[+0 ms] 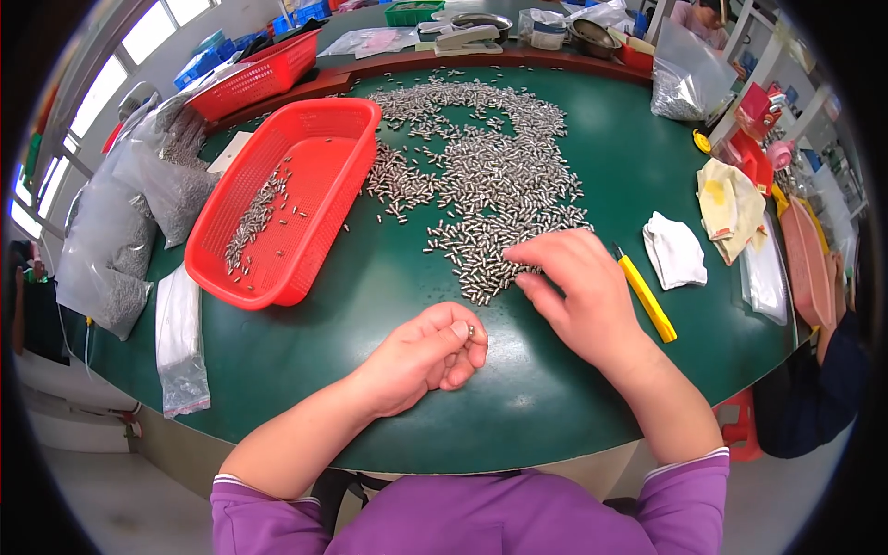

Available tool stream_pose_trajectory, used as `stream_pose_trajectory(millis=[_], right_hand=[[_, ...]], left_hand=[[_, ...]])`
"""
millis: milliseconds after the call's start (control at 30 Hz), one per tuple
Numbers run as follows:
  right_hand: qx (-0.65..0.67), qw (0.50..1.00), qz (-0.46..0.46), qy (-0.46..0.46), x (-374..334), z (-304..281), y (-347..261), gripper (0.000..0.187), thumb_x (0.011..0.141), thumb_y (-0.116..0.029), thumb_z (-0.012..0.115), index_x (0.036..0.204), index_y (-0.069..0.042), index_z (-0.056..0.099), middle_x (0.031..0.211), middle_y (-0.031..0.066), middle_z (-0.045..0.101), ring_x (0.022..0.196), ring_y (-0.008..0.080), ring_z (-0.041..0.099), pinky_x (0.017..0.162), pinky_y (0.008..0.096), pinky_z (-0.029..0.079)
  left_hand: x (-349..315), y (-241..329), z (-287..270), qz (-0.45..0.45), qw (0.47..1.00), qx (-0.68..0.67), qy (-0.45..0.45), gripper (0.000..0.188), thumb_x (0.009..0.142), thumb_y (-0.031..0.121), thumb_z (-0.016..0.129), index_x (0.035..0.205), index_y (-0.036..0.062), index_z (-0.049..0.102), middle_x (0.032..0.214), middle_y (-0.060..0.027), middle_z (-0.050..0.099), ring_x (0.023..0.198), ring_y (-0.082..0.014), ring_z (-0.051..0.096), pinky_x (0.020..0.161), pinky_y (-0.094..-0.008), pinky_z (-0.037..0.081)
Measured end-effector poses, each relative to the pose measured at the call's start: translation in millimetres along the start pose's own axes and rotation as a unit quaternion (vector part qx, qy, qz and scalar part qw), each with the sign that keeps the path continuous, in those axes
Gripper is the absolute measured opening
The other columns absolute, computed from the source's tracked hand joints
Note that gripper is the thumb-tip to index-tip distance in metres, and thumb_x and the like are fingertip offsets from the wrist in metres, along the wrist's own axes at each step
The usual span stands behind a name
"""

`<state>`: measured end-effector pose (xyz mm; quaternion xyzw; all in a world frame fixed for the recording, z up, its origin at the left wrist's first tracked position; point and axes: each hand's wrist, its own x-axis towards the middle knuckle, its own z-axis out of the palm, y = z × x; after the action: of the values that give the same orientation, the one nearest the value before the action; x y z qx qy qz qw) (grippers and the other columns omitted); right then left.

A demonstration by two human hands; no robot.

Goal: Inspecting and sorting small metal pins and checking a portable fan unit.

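A wide heap of small silvery metal pins (509,166) is spread over the green table. My left hand (421,356) is closed near the table's front, pinching one small metal pin (470,331) between thumb and forefinger. At the heap's near right edge is my right hand (583,291), its fingertips over the pins and its thumb apart from the forefinger; I see nothing held in it. Left of the heap, a red plastic basket (347,199) is tilted toward me, with a smaller lot of the same pins (254,222) inside.
A yellow-handled tool (647,298) and a white cloth (674,250) lie right of my right hand. Bags of pins (111,236) line the left edge, near a packet of clear bags (179,338). Another bag of pins (684,79) stands far right, where a person sits behind.
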<state>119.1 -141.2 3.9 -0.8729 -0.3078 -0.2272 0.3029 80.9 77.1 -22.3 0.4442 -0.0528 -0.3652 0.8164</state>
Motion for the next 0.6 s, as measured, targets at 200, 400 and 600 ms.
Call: stream_pose_trajectory(millis=[200, 400, 600], right_hand=[[-0.043, 0.997, 0.046, -0.052, -3.1, -2.0, 9.5, 0.016, 0.070, -0.006, 0.073, 0.083, -0.009, 0.063, 0.090, 0.0045, 0.055, 0.088, 0.0255, 0.055, 0.074, 0.0362, 0.047], [-0.047, 0.994, 0.052, -0.081, -7.5, 1.1, 6.5, 0.013, 0.069, -0.006, 0.071, 0.079, -0.008, 0.063, 0.087, 0.0054, 0.054, 0.087, 0.0261, 0.054, 0.076, 0.0379, 0.045], [-0.034, 0.990, 0.076, -0.116, -10.9, 1.0, 3.7, 0.013, 0.070, -0.003, 0.071, 0.079, -0.006, 0.062, 0.088, 0.0066, 0.054, 0.088, 0.0264, 0.054, 0.076, 0.0367, 0.046]], left_hand=[[0.3, 0.3, 0.5, 0.002, 1.000, -0.022, 0.019, 0.027, 0.101, 0.023, 0.037, 0.105, 0.0028, 0.053, 0.089, -0.0093, 0.056, 0.065, -0.0114, 0.041, 0.056, -0.0234, 0.034], [-0.2, 1.3, -0.5, -0.002, 0.999, -0.035, 0.023, 0.029, 0.102, 0.025, 0.036, 0.107, 0.0022, 0.053, 0.089, -0.0093, 0.054, 0.064, -0.0111, 0.040, 0.055, -0.0236, 0.034], [-0.1, 0.1, -3.3, -0.002, 0.999, -0.039, 0.010, 0.025, 0.100, 0.024, 0.041, 0.108, 0.0030, 0.053, 0.089, -0.0085, 0.054, 0.064, -0.0102, 0.040, 0.055, -0.0230, 0.033]])
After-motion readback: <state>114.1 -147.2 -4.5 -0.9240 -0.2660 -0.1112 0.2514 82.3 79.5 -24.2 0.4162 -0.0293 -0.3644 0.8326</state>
